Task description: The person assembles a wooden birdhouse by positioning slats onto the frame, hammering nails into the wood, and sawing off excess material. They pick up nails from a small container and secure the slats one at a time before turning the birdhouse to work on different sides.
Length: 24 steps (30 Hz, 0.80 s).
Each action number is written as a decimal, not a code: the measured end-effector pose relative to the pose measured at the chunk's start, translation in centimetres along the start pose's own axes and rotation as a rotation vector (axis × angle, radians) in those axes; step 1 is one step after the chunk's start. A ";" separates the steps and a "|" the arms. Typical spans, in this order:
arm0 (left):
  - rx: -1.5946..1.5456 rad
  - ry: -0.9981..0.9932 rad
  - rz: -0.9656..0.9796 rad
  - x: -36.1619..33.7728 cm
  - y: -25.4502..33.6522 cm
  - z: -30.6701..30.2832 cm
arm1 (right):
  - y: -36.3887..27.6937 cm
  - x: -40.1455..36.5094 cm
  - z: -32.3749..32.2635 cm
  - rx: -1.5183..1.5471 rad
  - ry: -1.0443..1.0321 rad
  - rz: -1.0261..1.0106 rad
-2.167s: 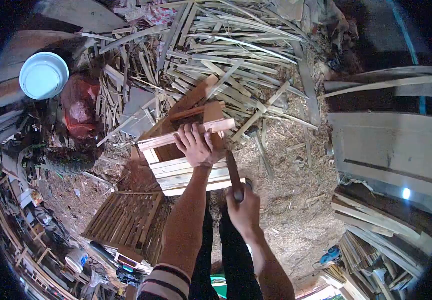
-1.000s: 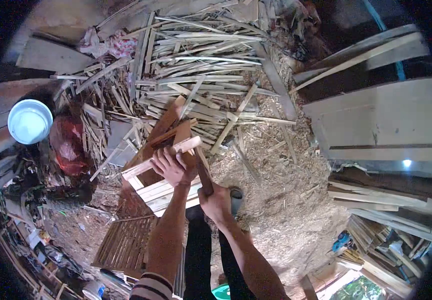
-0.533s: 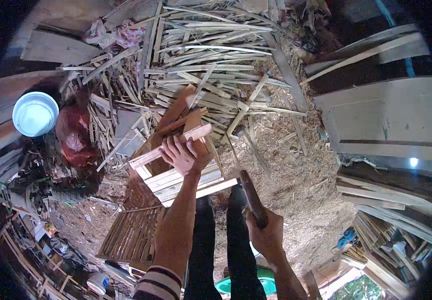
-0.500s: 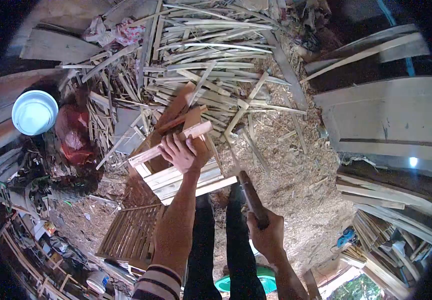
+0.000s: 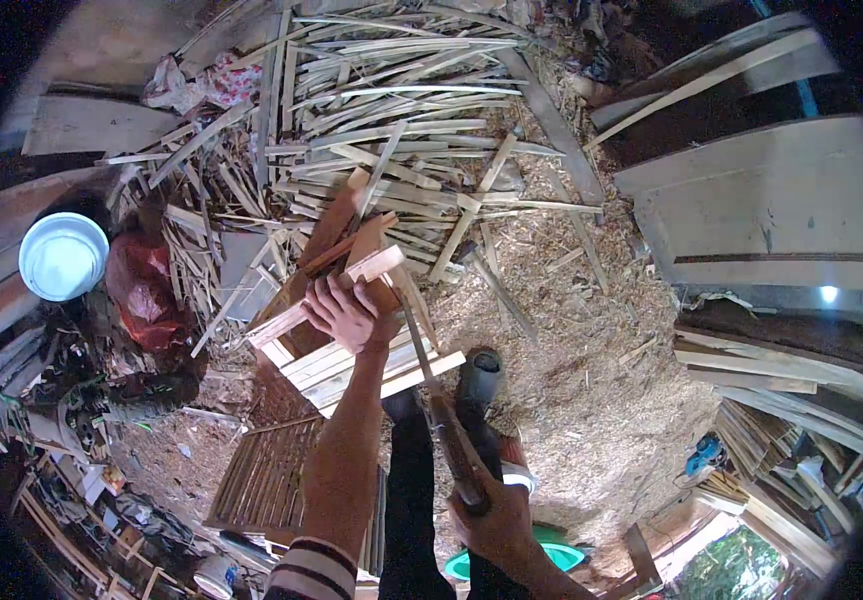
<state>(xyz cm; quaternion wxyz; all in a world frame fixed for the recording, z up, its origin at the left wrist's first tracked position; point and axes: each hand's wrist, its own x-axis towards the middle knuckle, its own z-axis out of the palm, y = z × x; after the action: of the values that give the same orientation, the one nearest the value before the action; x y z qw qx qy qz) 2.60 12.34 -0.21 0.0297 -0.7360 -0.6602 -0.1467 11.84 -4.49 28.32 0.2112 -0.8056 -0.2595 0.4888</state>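
Steadying the crate (image 5: 324, 368), it seems, the left hand (image 5: 344, 315) presses its top bar (image 5: 380, 264), fingers bent over it, slightly parted. Nearer than the crate, the right hand (image 5: 497, 512) closes its fingers round the handle's (image 5: 457, 455) end, perhaps for reach; the blade (image 5: 418, 345) crosses the crate's right end, contact unclear.

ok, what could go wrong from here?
1. Slip: the thin end of the long-handled tool, held in the right hand, is close to the left hand and might hit it.
2. Shift: only one hand is on the pale wooden frame, so it could twist under force.
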 end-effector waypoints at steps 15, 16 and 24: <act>0.021 0.024 -0.002 0.0 0.0 0.1 | -1.1 13.6 5.1 0.013 0.066 0.045; 0.027 0.024 0.002 -0.3 0.0 0.0 | -1.4 14.9 4.7 -0.077 0.072 0.015; 0.039 0.014 -0.016 0.0 0.0 0.2 | 2.3 12.5 5.3 0.085 0.175 -0.090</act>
<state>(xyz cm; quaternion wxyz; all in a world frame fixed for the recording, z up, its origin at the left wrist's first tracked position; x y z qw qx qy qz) 2.64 12.35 -0.40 0.0475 -0.7288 -0.6687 -0.1391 12.43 1.94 16.22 0.2887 -0.8231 -0.2550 0.4173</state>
